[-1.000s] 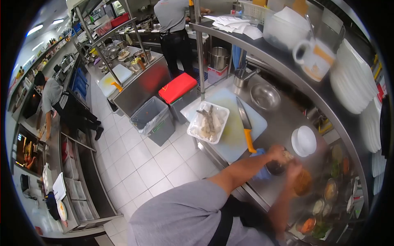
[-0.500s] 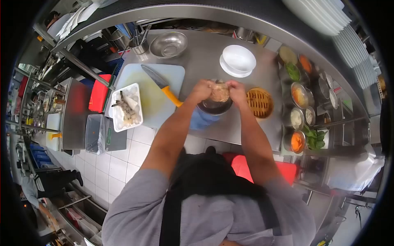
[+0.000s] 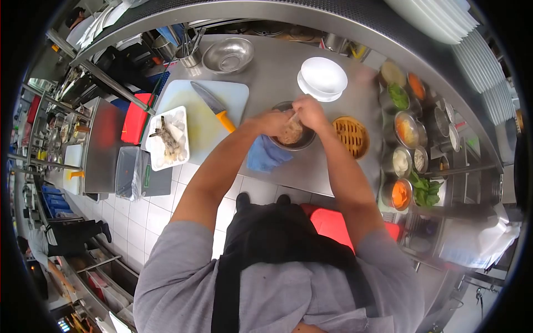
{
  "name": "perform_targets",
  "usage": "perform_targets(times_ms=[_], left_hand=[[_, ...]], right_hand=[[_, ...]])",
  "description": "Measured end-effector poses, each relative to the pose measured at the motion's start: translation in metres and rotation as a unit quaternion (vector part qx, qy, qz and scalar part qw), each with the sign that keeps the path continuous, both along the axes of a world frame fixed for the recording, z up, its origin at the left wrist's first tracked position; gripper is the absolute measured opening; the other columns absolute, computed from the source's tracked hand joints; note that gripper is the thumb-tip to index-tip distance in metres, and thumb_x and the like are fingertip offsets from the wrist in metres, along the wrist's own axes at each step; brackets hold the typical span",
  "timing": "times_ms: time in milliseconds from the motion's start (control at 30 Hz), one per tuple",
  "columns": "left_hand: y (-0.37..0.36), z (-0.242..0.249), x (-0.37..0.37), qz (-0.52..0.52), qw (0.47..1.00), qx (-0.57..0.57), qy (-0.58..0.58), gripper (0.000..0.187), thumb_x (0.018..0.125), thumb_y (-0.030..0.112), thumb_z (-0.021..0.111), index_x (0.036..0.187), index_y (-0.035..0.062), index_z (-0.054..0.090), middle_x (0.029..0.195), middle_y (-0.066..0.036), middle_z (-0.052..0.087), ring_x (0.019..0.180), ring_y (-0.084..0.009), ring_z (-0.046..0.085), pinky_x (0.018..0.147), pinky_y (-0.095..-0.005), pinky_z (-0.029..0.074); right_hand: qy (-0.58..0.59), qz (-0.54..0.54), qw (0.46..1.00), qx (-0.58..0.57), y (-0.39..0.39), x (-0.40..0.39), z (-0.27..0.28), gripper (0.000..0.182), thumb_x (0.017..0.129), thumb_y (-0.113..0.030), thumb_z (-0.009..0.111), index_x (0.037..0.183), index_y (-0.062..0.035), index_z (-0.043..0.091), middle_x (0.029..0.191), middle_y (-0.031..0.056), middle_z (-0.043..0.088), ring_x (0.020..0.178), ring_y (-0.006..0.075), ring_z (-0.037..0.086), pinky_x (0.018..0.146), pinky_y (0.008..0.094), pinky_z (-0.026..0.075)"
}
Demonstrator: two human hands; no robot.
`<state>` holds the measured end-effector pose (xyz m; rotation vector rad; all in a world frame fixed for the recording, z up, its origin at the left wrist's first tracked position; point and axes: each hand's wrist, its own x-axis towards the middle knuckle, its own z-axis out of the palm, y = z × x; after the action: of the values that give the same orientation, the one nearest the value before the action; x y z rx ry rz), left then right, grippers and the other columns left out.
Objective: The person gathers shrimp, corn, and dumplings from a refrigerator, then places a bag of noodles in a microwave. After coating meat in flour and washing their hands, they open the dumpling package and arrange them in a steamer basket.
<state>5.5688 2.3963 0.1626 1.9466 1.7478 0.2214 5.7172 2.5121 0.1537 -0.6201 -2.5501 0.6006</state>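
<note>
My left hand (image 3: pixel 273 123) and my right hand (image 3: pixel 310 112) are close together, both with fingers closed on the top of a small plastic bag (image 3: pixel 291 134) with a pale brown mass in it. The bag hangs within the rim of a metal bowl (image 3: pixel 304 145) on the steel counter. Part of the bowl is hidden by my hands. Against its left side lies a crumpled blue cloth (image 3: pixel 265 156). A round bamboo steamer (image 3: pixel 351 139) with a slatted base stands just right of the bowl. Beyond my right hand are white bowls (image 3: pixel 323 76).
On the left, a knife (image 3: pixel 214 105) with a yellow handle lies on a white cutting board (image 3: pixel 233 94). A white tray (image 3: pixel 170 139) of seafood overlaps the board's corner. A metal bowl (image 3: pixel 227 55) stands behind. Several ingredient containers (image 3: pixel 401 194) line the right side. A shelf (image 3: pixel 277 16) spans overhead.
My hands have come together at the top of the bag, where before they held it from both sides. The bag now hangs lower, in the bowl. More of the blue cloth shows.
</note>
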Motion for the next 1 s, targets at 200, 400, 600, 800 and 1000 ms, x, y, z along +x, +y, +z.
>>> perform_targets(times_ms=[200, 400, 600, 800, 1000], left_hand=[[-0.007, 0.024, -0.007, -0.012, 0.989, 0.091, -0.115, 0.062, 0.078, -0.002, 0.057, 0.136, 0.0153, 0.043, 0.111, -0.023, 0.063, 0.105, -0.0413, 0.060, 0.085, -0.0461, 0.049], [0.002, 0.012, -0.018, 0.192, 0.813, 0.022, -0.549, 0.044, 0.088, -0.001, 0.050, 0.132, -0.0025, 0.043, 0.110, -0.018, 0.064, 0.097, -0.0285, 0.067, 0.078, -0.0383, 0.054], [-0.098, -0.001, -0.028, 0.312, 0.518, 0.076, -0.793, 0.032, 0.093, 0.010, 0.058, 0.119, -0.0069, 0.050, 0.108, -0.017, 0.062, 0.088, -0.0247, 0.065, 0.075, -0.0321, 0.055], [-0.313, 0.014, -0.153, 0.569, 0.635, 0.274, -0.446, 0.018, 0.090, 0.016, 0.058, 0.098, 0.0012, 0.065, 0.085, -0.005, 0.061, 0.072, -0.0158, 0.056, 0.064, -0.0304, 0.047], [-0.426, 0.004, -0.379, 0.709, 0.383, 0.386, -0.448, 0.017, 0.089, 0.013, 0.060, 0.080, -0.0014, 0.064, 0.065, -0.007, 0.059, 0.047, -0.0173, 0.053, 0.041, -0.0315, 0.040]], right_hand=[[-0.002, 0.045, 0.994, -0.096, 0.019, 0.005, 0.023, 0.021, 0.076, 0.006, 0.056, 0.082, -0.0067, 0.071, 0.086, 0.0097, 0.066, 0.082, 0.0255, 0.063, 0.076, 0.0333, 0.049], [0.163, -0.053, 0.955, -0.241, 0.011, 0.016, 0.025, 0.028, 0.086, 0.004, 0.054, 0.109, -0.0043, 0.068, 0.104, 0.0118, 0.070, 0.093, 0.0176, 0.065, 0.082, 0.0278, 0.049], [-0.105, -0.313, 0.933, -0.146, -0.035, 0.043, -0.037, 0.057, 0.081, -0.036, 0.064, 0.122, 0.0041, 0.058, 0.124, 0.0277, 0.058, 0.120, 0.0391, 0.054, 0.102, 0.0429, 0.042], [0.063, -0.322, 0.831, -0.450, -0.091, 0.059, -0.057, 0.041, 0.084, -0.008, 0.055, 0.123, 0.0059, 0.052, 0.110, 0.0207, 0.061, 0.077, 0.0277, 0.067, 0.046, 0.0317, 0.059], [0.029, -0.261, 0.875, -0.406, -0.111, 0.064, -0.044, 0.036, 0.085, -0.012, 0.058, 0.116, 0.0034, 0.051, 0.095, 0.0154, 0.058, 0.071, 0.0243, 0.061, 0.050, 0.0346, 0.056]])
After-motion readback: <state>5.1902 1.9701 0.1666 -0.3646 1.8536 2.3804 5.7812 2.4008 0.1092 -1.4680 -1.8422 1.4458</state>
